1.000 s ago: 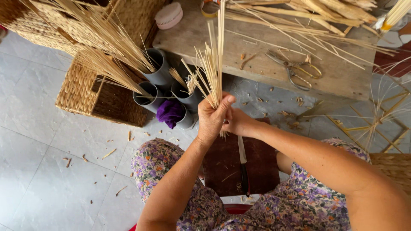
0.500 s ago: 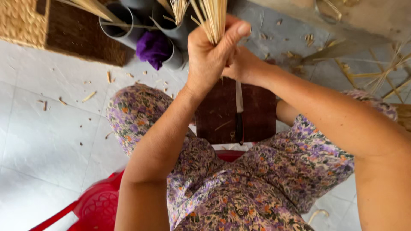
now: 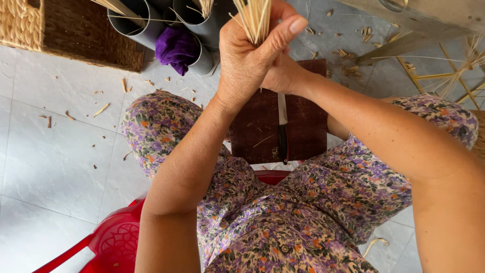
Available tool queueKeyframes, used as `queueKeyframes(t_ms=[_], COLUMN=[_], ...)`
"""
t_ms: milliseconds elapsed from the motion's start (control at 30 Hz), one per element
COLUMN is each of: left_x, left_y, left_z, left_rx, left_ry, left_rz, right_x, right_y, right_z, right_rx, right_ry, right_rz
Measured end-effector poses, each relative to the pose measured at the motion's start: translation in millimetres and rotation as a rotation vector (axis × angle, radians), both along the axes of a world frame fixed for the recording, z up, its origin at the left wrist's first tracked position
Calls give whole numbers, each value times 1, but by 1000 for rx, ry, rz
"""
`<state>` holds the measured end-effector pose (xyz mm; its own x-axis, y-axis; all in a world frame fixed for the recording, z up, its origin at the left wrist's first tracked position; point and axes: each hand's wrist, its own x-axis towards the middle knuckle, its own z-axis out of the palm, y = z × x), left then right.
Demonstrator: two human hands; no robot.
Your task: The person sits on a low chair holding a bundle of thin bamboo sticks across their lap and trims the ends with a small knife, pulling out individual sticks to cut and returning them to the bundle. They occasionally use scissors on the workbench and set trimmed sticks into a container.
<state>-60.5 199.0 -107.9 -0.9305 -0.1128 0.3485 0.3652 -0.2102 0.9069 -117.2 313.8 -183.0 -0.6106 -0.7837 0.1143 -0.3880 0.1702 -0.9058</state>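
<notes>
A tight bundle of thin, pale straw-coloured sticks (image 3: 254,17), straight and dry-looking, stands upright at the top of the view, its upper part cut off by the frame. The left hand (image 3: 250,55) wraps around the bundle's lower end, fingers (image 3: 288,31) closed firmly on it with the thumb pressed along the side. The right hand (image 3: 283,76) sits just behind and below the left, largely hidden, so I cannot tell whether its fingers are closed. Both forearms rise from a floral-print lap, elbows bent. Below the hands, a dark brown wooden board (image 3: 303,126) lies across the knees with a narrow knife (image 3: 283,126) resting flat on it. Grey plastic tubes (image 3: 141,25) hold more sticks and a crumpled purple cloth (image 3: 177,48), beside a coarse woven basket (image 3: 30,25) on the grey tiled floor (image 3: 50,167).
</notes>
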Motion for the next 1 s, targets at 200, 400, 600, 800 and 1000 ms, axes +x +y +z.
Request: queueKeyframes(t_ms=[200,400,600,800,1000], left_x=[3,7,5,5,6], left_y=[0,0,-4,-6,-2], left_z=[3,10,23,22,6], left_rx=[-20,-40,-16,-7,98], left_ry=[72,-34,-46,-8,-12], left_rz=[-2,-64,-62,-48,-49], right_x=[12,15,14,13,18], right_y=[-9,-10,-15,-17,-13], right_z=[-5,-15,-22,-46,-65], right_rx=[-128,-197,-242,-266,-103], right_ry=[-86,-132,-60,-15,-176], right_rz=[-88,-125,-100,-124,-175])
